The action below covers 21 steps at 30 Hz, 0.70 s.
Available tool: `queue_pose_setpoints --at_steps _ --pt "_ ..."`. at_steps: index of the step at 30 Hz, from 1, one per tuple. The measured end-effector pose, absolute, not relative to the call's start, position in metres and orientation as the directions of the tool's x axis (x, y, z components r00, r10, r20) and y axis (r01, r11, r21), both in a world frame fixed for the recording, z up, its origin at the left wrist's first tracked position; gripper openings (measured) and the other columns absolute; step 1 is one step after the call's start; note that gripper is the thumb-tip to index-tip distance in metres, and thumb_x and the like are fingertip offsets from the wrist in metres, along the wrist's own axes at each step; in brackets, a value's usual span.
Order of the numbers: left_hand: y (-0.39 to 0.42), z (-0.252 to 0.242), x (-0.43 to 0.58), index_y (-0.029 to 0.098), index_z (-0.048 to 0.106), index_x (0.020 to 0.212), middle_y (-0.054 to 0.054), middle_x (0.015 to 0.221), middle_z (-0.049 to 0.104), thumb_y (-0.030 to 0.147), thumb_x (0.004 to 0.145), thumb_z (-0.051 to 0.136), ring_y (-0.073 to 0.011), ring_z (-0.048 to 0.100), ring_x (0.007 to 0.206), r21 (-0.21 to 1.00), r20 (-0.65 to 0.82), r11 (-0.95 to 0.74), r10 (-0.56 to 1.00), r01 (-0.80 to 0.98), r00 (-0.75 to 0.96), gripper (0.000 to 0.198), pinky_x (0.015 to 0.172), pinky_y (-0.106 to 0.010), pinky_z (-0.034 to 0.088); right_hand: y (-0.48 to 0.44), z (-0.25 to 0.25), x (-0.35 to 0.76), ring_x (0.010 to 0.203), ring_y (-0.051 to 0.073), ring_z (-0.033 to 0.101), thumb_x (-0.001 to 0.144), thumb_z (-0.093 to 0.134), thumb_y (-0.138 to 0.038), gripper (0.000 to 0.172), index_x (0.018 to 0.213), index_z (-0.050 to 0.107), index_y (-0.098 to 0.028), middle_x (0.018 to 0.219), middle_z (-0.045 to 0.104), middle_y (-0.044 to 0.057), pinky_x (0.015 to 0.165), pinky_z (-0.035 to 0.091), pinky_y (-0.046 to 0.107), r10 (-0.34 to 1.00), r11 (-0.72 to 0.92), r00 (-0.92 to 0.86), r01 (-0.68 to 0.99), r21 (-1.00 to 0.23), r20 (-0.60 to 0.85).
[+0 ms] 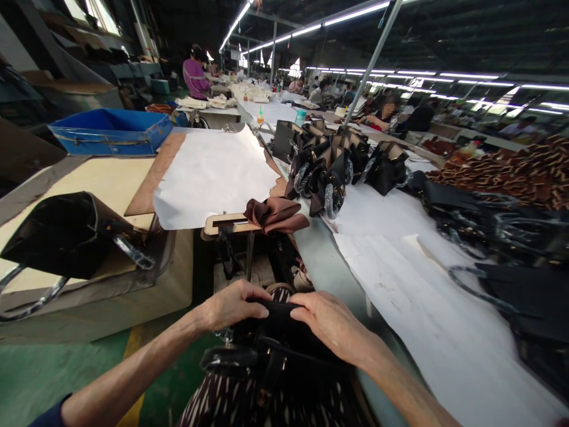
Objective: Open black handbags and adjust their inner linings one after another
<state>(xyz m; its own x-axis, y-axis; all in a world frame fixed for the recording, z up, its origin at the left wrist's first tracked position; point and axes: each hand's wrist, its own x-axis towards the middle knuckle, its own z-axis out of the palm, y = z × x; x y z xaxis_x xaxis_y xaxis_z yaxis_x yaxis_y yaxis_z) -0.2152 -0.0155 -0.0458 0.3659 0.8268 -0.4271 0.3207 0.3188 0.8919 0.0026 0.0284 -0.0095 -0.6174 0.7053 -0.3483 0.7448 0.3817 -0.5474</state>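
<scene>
A black handbag (306,350) rests on my lap, its handle wrapped in clear plastic. My left hand (233,305) pinches the bag's far top edge, thumb on the near side. A little to the right, my right hand (329,320) grips the same edge in the same way, thumb pointing inward. The fingers behind the edge are partly hidden. Just beyond my hands, brown folded fabric (278,214) lies on the end of a narrow wooden stand (213,224) with a slot in it.
To the left, another black bag (57,237) lies tilted on a padded table, with a blue bin (111,131) behind. Several black bags (324,160) crowd the right-hand table, covered in white paper (400,279). Brown pieces (511,172) are piled farther right. A person in purple (195,77) sits farther back.
</scene>
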Motion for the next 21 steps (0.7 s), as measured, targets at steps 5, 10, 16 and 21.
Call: queue_pose_setpoints --at_steps 5,10,16,21 --pt "-0.016 -0.055 -0.209 0.016 0.069 0.088 0.001 0.071 0.061 0.032 0.075 0.055 -0.013 0.048 0.064 0.902 -0.378 0.275 0.877 0.334 0.298 0.025 0.056 -0.02 0.034 0.029 -0.017 -0.007 0.061 0.013 0.046 0.083 0.045 -0.028 0.023 0.064 0.054 -0.02 0.063 0.055 -0.001 0.06 0.03 0.024 0.709 0.439 -0.633 0.742 -0.507 -0.312" --pt "-0.015 -0.058 -0.201 0.013 0.07 0.08 0.001 0.062 0.056 0.031 0.076 0.051 -0.0114 0.044 0.058 0.906 -0.351 0.258 0.901 0.335 0.254 0.026 0.052 -0.02 0.032 0.028 -0.024 -0.011 0.054 0.01 0.031 0.08 0.048 -0.028 0.026 0.056 0.046 -0.019 0.055 0.041 -0.003 0.054 0.023 0.024 0.78 0.401 -0.556 0.795 -0.455 -0.285" --pt "-0.013 -0.061 -0.198 0.011 0.069 0.075 0.002 0.056 0.052 0.029 0.072 0.053 -0.0106 0.042 0.054 0.905 -0.359 0.285 0.911 0.317 0.204 0.024 0.048 -0.02 0.029 0.027 -0.025 -0.011 0.053 0.01 0.029 0.077 0.05 -0.027 0.025 0.054 0.046 -0.019 0.052 0.037 -0.004 0.054 0.021 0.025 0.797 0.383 -0.534 0.807 -0.45 -0.28" --pt "-0.008 -0.067 -0.201 0.01 0.067 0.072 0.001 0.055 0.054 0.03 0.068 0.057 -0.0107 0.043 0.05 0.899 -0.416 0.363 0.883 0.246 0.218 0.022 0.046 -0.021 0.03 0.036 -0.016 -0.001 0.063 0.011 0.044 0.07 0.055 -0.026 0.01 0.062 0.058 -0.02 0.062 0.051 -0.004 0.058 0.028 0.022 0.73 0.304 -0.581 0.747 -0.591 -0.359"
